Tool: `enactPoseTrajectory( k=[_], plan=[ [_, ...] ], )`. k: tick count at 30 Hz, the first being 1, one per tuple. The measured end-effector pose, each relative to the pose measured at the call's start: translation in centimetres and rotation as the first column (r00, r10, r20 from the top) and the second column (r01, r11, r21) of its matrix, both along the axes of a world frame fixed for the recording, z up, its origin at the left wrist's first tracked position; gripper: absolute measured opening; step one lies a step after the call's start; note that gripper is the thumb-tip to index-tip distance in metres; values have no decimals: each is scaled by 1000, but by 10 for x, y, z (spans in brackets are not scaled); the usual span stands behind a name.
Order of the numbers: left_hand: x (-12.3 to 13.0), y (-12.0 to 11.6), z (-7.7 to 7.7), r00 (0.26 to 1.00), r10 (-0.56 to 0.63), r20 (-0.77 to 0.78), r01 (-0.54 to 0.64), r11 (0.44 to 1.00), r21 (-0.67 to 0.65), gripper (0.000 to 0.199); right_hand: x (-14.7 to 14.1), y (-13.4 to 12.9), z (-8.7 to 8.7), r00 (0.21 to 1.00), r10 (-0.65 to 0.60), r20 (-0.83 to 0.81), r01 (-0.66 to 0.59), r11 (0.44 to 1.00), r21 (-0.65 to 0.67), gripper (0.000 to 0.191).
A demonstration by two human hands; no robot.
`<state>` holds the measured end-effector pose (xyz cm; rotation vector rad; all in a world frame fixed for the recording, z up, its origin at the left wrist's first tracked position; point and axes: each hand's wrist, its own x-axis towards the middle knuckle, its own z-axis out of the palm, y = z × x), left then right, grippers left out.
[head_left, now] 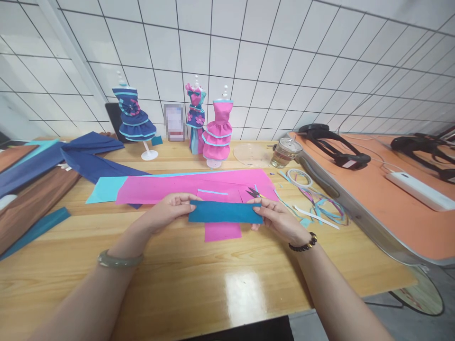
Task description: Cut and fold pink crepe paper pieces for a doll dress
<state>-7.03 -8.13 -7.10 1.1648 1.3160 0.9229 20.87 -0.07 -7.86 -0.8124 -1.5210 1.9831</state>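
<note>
A strip of teal fabric (225, 212) is stretched flat between my hands, just above the table. My left hand (174, 208) pinches its left end between thumb and fingers. At the opposite end, my right hand (275, 215) grips the strip the same way. Small black-bladed scissors (254, 192) lie right behind my right hand, partly hidden. Beneath and behind the strip is a smaller pink fabric piece (222, 233), its upper part covered. Farther back lies a long pink fabric sheet (159, 188) over a light blue fabric sheet (104, 188).
Three miniature dress forms stand at the back, in a navy dress (135, 113), a multicoloured dress (196, 118) and a pink dress (218, 130). A lidded glass (284, 154), a tape roll (299, 178) and tangled ribbon scraps (325, 210) sit right. Navy and brown fabrics (42, 203) lie left.
</note>
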Motion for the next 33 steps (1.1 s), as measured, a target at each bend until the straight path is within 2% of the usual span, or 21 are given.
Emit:
enactPoseTrajectory(
  k=[10, 15, 21, 26, 33],
  plan=[
    [2, 3, -4, 996, -29, 79, 29, 1000, -3, 29, 3, 3, -7, 992, -92, 85, 84, 992, 89, 23],
    [-1, 5, -7, 997, 65, 34, -66, 998, 14, 35, 3, 5, -8, 983, -156, 98, 139, 977, 162, 17],
    [-1, 5, -7, 995, 94, 38, -96, 994, 54, 32, 4, 5, -9, 976, -180, 120, 161, 975, 150, 23],
    [-3, 4, -7, 992, 126, 5, -126, 990, 68, 25, 6, 6, -11, 971, -207, 118, 188, 971, 150, 20],
    [-2, 4, -7, 981, 134, 142, -142, 988, 54, 19, 7, 4, -9, 974, -217, 63, 210, 972, 103, 19]
  ],
)
